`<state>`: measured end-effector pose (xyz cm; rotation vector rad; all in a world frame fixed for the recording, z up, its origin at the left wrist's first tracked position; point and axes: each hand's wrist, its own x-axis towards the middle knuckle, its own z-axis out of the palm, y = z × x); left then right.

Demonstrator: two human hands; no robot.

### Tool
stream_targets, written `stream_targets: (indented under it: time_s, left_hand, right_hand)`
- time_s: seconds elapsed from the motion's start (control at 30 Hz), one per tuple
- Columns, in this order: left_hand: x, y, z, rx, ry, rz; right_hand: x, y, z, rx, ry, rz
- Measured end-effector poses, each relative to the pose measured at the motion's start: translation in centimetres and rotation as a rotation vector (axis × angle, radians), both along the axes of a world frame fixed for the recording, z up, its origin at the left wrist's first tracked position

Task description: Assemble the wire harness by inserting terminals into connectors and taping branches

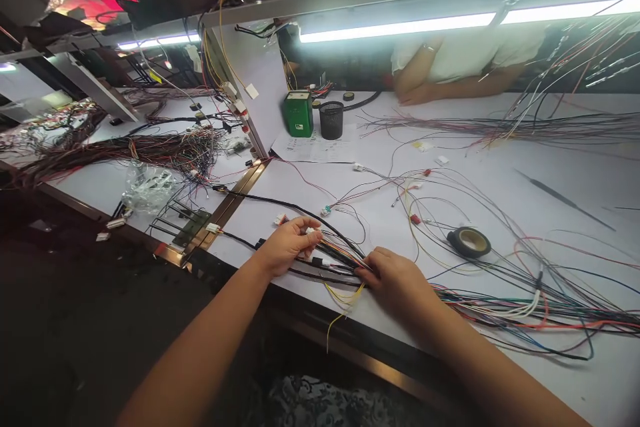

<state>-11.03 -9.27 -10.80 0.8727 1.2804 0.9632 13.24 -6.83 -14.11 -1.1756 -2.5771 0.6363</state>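
Observation:
A wire harness (pixel 345 250) of many coloured wires lies along the front edge of the white table. My right hand (pixel 395 277) is closed around the bundle, with loose wires trailing out to the right. To its left, my left hand (pixel 293 243) has its fingers curled round a small white connector (pixel 311 231) on wires of the same bundle. A white multi-pin connector (pixel 280 219) sticks out beyond my left hand. Two black-sleeved branches run left, one ending in a white connector (pixel 213 228). Yellow wires (pixel 345 297) hang over the table edge below.
A roll of black tape (pixel 469 242) lies right of my hands, and tweezers (pixel 565 197) lie further right. Behind stand a green box (pixel 299 113) and a black mesh cup (pixel 331 120). A person's arms (pixel 460 87) rest across the table. More harnesses (pixel 165 153) lie left.

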Motion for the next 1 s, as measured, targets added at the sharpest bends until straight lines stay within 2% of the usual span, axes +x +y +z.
stream_targets:
  time_s: [0.13, 0.2, 0.33, 0.47, 0.57, 0.7, 0.9, 1.0]
  left_hand:
    - [-0.2, -0.3, 0.3, -0.037, -0.135, -0.019]
    - [0.0, -0.5, 0.4, -0.031, -0.125, -0.022]
    - [0.6, -0.9, 1.3, 0.04, 0.098, -0.102]
    - [0.8, -1.1, 3.3, 0.14, 0.389, -0.143]
    - [0.8, -1.1, 4.4, 0.156, 0.424, -0.151]
    - [0.4, -1.1, 4.0, 0.073, 0.29, -0.193]
    - [0.0, -1.1, 2.3, 0.051, 0.147, -0.166]
    - [-0.1, -1.2, 1.7, 0.036, 0.12, -0.12]
  right_hand:
    - [0.3, -0.1, -0.3, 0.065, -0.01, 0.093]
    - [0.5, -0.3, 0.0, 0.088, -0.043, 0.116]
    - [0.0, -0.8, 2.1, 0.176, -0.093, 0.061]
    - [-2.9, -1.0, 5.1, 0.308, -0.132, 0.027]
    - [-5.2, -1.0, 6.1, 0.331, -0.168, 0.063]
    - [-5.2, -0.7, 5.0, 0.317, -0.207, 0.135]
    - [-1.1, 0.1, 1.9, 0.258, -0.15, 0.195]
    - [-0.1, 0.1, 0.4, 0.238, -0.128, 0.183]
